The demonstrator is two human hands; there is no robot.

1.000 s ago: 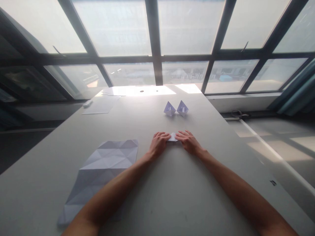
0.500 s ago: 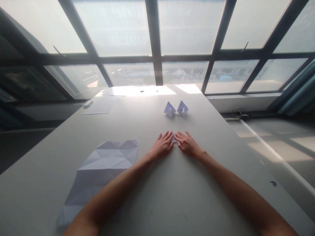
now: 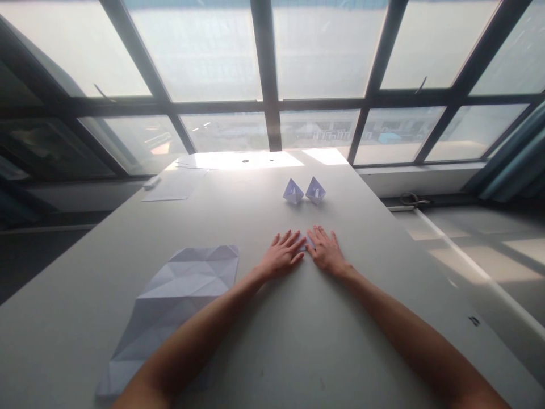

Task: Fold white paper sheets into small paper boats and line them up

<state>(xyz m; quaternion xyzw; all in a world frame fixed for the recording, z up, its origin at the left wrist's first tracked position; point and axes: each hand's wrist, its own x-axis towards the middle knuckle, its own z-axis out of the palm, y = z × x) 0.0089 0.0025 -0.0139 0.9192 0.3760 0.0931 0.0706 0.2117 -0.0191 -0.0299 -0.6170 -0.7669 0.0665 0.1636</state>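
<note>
My left hand point(image 3: 282, 254) lies flat with its fingers spread, its fingertips on a small folded piece of white paper point(image 3: 303, 243). From the other side my right hand point(image 3: 326, 250) rests on the same paper, fingers stretched out and apart. Most of the folded paper is hidden under the two hands. Beyond them, two folded paper boats stand side by side: the left paper boat point(image 3: 293, 193) and the right paper boat point(image 3: 315, 192). A large creased sheet of paper point(image 3: 183, 289) lies at the left, partly behind my left forearm.
Flat white sheets point(image 3: 174, 186) lie at the far left of the white table point(image 3: 340, 352), with a small white object point(image 3: 152, 182) at their edge. Windows point(image 3: 319, 51) rise behind the table. A dark mark point(image 3: 473, 321) shows near its right edge.
Both hands have shifted slightly on the small folded paper. The fingers are more spread, and the right hand has turned a little more upright.
</note>
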